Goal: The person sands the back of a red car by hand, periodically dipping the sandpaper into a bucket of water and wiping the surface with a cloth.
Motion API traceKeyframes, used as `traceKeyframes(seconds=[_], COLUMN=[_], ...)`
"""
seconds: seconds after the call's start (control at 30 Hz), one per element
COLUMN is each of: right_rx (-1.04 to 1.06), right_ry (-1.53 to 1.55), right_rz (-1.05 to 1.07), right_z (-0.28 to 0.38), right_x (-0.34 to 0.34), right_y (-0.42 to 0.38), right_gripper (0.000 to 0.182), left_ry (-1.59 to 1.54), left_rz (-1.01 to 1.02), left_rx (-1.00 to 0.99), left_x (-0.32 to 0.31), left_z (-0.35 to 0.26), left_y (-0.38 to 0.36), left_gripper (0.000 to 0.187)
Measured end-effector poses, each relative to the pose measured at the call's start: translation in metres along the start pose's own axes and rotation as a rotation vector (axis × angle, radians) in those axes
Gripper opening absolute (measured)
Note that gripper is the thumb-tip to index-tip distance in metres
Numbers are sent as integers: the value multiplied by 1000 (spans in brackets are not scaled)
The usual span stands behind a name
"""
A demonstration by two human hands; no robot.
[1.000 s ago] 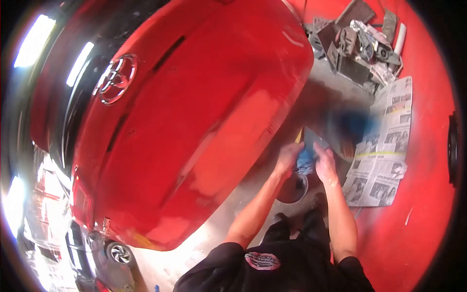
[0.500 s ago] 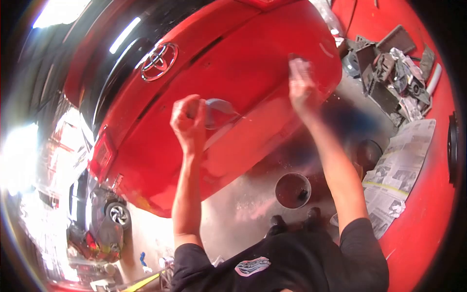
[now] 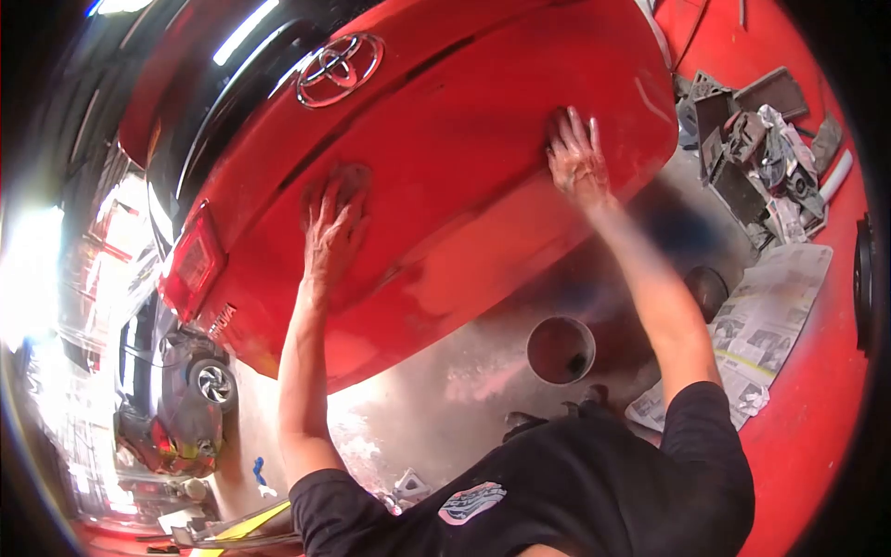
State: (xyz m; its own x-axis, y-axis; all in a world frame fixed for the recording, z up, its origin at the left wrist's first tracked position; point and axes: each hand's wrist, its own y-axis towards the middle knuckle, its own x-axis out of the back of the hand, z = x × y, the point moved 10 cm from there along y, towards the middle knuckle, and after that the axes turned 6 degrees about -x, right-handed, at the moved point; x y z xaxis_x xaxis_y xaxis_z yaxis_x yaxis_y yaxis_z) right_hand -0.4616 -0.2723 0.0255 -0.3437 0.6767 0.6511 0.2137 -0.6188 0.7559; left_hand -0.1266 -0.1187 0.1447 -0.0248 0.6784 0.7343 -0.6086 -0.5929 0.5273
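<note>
Both spread wide: L hand (image 3: 334, 227), R hand (image 3: 577, 162) on tailgate (image 3: 445, 148); bucket (image 3: 552, 345), newspaper (image 3: 770, 302) nr feet (image 3: 523, 420)

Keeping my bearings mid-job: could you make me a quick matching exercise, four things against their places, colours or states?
Column one
1. Left hand
2. Bucket
3. Emblem
4. Newspaper

Column two
A. Chrome
B. Just beyond the shoes
C. Printed, next to the parts pile
D. Open, over red paint

Pairs: 1-D, 2-B, 3-A, 4-C
</note>
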Motion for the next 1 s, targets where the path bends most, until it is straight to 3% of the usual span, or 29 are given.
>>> traceKeyframes(seconds=[0.07,0.1,0.13,0.17,0.2,0.23,0.33,0.37,0.43,0.47,0.53,0.57,0.63,0.67,0.73,0.77,0.8,0.83,0.87,0.97,1.0], right_rx=[-265,-98,59,195,195,197,514,341,256,403,449,566,199,359,512,550,470,483,420,363,399], right_ry=[97,-383,-1201,-1683,-1495,-1503,-1167,-1217,-440,-1102,-1513,-1433,-1410,-1387,-546,-1235,-1689,-1673,-1921,-1886,-1556], right_rz=[-159,-150,-283,-498,-677,-667,-649,-680,30,-121,-415,-460,-843,-929,-466,-525,-579,-594,-586,-544,-398], right_z=[4,71,139,206,269,258,207,148,72,91,173,252,306,297,224,178,117,124,123,196,197], right_x=[-20,-25,-31,-35,-23,-25,-48,-30,-31,-35,-49,-37,0,1,-20,-63,-67,-80,-97,-56,-54], right_y=[-17,-20,-27,-38,-53,-54,-48,-34,15,10,-14,-29,-58,-56,-33,-22,-3,5,7,-9,-15], right_gripper=[45,24,5,18,18,18,17,13,12,13,13,16,18,18,26,23,19,19,18,17,14], left_ry=[-31,-30,-25,-31,-52,-74,-47,-36,-9,0,-2,3,-16,-21,-39,-61,-54,-13,21,47,39], left_rz=[-19,-43,-66,-68,-40,-10,-3,8,-11,-14,-29,-61,-30,-23,10,50,49,51,57,50,44], left_rx=[-6,-10,-18,-22,-35,-48,-73,-55,-4,22,23,18,8,-4,41,77,97,85,69,88,77], left_x=[5,7,9,9,6,2,7,11,20,24,22,21,15,15,25,28,32,36,38,32,28], left_z=[-2,-2,-2,2,6,8,24,30,36,33,28,28,28,34,43,47,52,52,47,45,43], left_y=[2,3,2,1,0,-1,-20,-29,-40,-48,-42,-33,-38,-37,-55,-66,-74,-82,-90,-82,-79], left_gripper=[54,53,52,52,51,51,49,48,47,47,46,44,43,43,42,42,42,41,41,46,46])
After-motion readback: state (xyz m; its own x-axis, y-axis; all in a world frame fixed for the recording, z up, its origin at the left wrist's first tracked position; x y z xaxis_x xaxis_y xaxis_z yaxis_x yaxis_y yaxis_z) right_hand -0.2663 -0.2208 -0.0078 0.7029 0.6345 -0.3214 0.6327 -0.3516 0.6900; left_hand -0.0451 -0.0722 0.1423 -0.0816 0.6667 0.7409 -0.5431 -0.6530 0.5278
